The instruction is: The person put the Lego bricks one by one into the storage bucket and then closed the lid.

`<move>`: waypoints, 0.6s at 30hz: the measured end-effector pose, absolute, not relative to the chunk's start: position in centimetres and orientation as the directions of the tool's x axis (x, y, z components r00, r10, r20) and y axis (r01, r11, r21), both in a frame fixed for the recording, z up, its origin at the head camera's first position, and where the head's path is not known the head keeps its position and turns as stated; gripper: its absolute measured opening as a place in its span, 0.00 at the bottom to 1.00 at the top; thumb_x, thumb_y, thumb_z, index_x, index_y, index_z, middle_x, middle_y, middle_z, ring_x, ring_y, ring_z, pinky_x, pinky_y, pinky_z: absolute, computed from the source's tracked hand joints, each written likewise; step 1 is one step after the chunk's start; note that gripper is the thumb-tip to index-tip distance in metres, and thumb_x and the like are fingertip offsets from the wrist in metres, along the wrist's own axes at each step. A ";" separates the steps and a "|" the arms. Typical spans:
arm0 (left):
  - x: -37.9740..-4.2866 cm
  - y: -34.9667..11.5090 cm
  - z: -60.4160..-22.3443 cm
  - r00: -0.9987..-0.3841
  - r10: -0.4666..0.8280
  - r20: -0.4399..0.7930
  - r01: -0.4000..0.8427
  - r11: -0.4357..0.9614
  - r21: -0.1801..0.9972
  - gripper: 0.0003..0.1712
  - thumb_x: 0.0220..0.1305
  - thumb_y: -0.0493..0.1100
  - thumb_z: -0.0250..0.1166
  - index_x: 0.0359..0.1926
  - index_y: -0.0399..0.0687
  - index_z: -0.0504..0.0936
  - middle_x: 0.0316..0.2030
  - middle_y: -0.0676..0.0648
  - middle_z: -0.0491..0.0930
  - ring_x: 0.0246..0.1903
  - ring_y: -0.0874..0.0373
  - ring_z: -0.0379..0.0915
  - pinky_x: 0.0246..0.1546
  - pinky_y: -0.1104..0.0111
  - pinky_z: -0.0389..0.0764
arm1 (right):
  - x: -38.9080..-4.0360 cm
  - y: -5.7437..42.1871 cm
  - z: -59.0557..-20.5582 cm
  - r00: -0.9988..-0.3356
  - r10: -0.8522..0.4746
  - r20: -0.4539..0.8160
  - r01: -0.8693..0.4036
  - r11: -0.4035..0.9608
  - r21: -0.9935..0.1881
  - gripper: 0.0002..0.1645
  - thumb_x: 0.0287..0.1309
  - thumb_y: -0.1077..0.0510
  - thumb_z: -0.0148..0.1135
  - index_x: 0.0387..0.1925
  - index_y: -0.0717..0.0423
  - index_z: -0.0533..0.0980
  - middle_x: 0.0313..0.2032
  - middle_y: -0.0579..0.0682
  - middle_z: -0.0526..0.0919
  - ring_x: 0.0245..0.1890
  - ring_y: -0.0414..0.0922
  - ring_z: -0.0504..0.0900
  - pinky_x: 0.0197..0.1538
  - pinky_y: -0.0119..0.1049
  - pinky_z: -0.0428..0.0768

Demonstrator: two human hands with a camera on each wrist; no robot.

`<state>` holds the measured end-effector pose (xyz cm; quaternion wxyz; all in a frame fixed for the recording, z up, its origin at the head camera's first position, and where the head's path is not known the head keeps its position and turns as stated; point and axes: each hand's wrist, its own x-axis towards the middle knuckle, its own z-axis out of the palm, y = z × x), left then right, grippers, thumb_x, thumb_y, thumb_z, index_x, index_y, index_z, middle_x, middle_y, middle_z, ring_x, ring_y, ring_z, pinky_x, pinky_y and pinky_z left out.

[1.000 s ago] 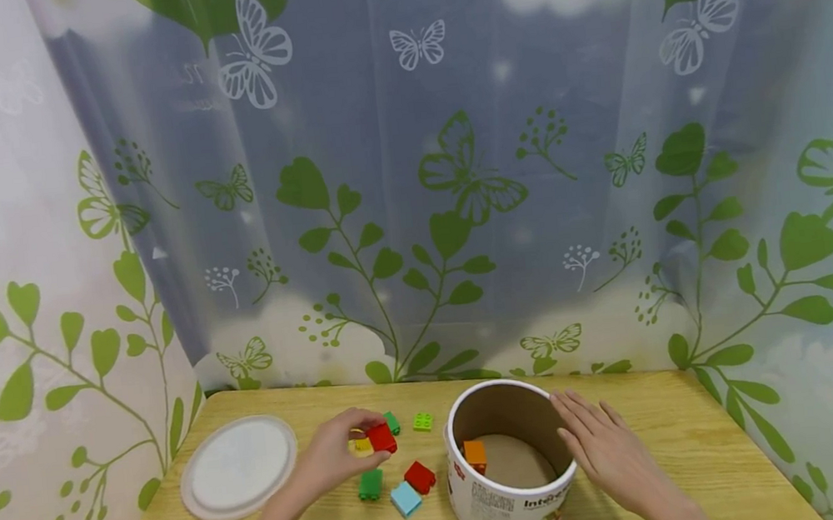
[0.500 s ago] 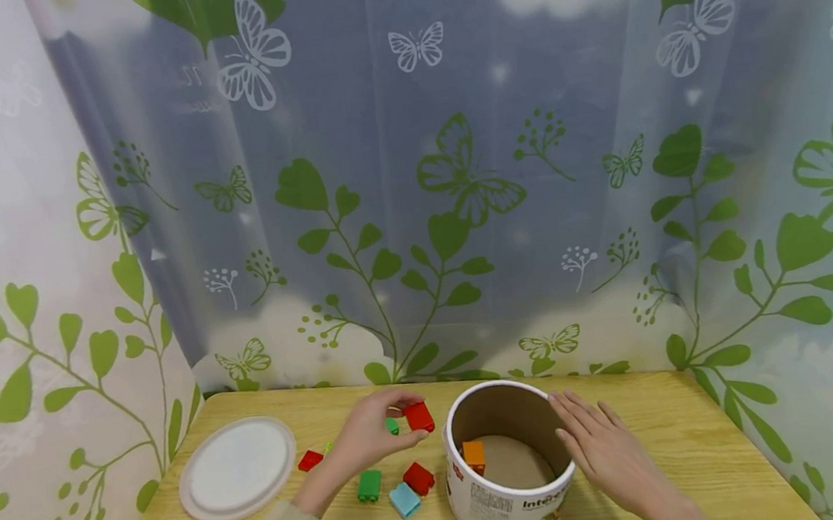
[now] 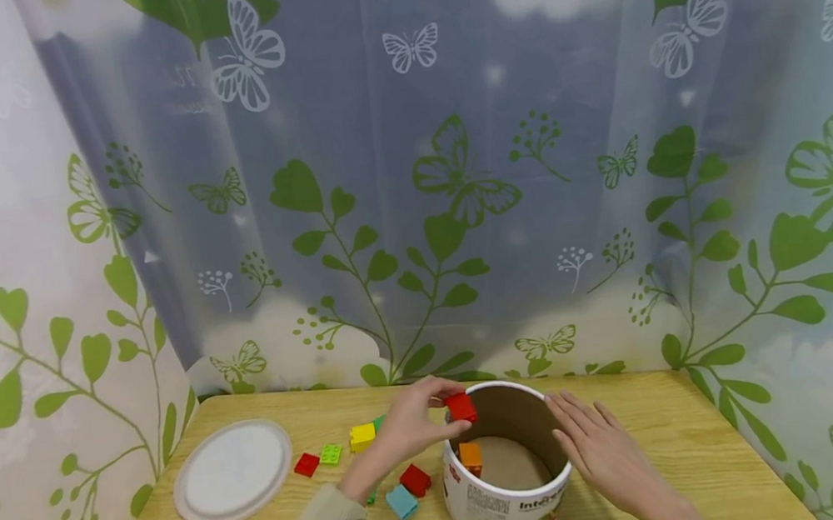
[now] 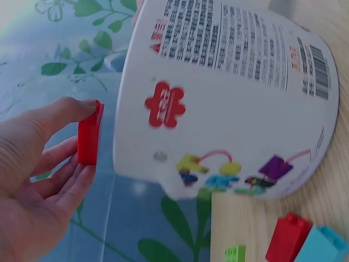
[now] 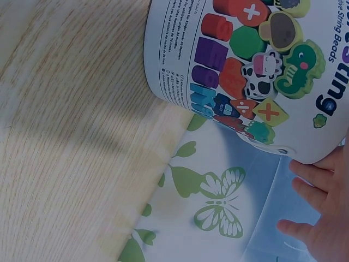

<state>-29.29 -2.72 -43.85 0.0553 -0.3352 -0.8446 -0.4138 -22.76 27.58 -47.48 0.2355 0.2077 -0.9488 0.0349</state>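
Observation:
My left hand (image 3: 411, 424) pinches a red toy brick (image 3: 462, 408) between thumb and fingers, at the left rim of a round white tub (image 3: 489, 512). In the left wrist view the red brick (image 4: 89, 136) stands close to the tub's rim. Straight fingers of my right hand (image 3: 604, 453) rest against the tub's right rim. Inside the tub, an orange brick (image 3: 470, 457) sits by the left wall, with the brown bottom showing beside it. Printed toy pictures cover the tub's wall (image 5: 180, 60) in the right wrist view.
Left of the tub lie loose bricks: yellow (image 3: 362, 438), lime green (image 3: 331, 454), light blue (image 3: 402, 502) and several red ones (image 3: 415, 479). Green ones are partly hidden by the left arm. A round white lid (image 3: 233, 472) lies at the table's left. Patterned curtains (image 3: 412, 210) surround the table.
My left hand has carried the red brick rightward from among the loose bricks to the tub's rim. The right hand has stayed at the tub's right side.

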 end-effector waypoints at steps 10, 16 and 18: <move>-29.2 0.9 -44.2 -0.747 0.552 0.371 0.631 0.410 0.659 0.25 0.57 0.43 0.78 0.55 0.44 0.83 0.46 0.47 0.82 0.47 0.54 0.81 0.49 0.70 0.84 | -22.8 27.6 -47.4 -0.800 -0.379 0.465 -0.411 0.911 0.034 0.29 0.72 0.52 0.57 0.70 0.57 0.71 0.68 0.53 0.75 0.69 0.52 0.71 0.69 0.59 0.68; -29.5 2.4 -44.6 -0.739 0.566 0.365 0.634 0.402 0.661 0.26 0.57 0.45 0.78 0.56 0.44 0.83 0.45 0.49 0.82 0.45 0.59 0.81 0.47 0.75 0.82 | -22.8 27.5 -47.4 -0.814 -0.372 0.445 -0.405 0.914 0.022 0.29 0.74 0.51 0.55 0.71 0.56 0.71 0.68 0.52 0.74 0.70 0.52 0.71 0.70 0.59 0.67; -29.6 2.8 -44.6 -0.743 0.563 0.362 0.630 0.407 0.661 0.26 0.57 0.45 0.78 0.56 0.45 0.83 0.45 0.49 0.81 0.46 0.60 0.81 0.47 0.76 0.82 | -22.8 27.5 -47.5 -0.815 -0.371 0.445 -0.403 0.915 0.024 0.29 0.74 0.51 0.55 0.71 0.56 0.71 0.68 0.52 0.74 0.70 0.52 0.71 0.69 0.59 0.68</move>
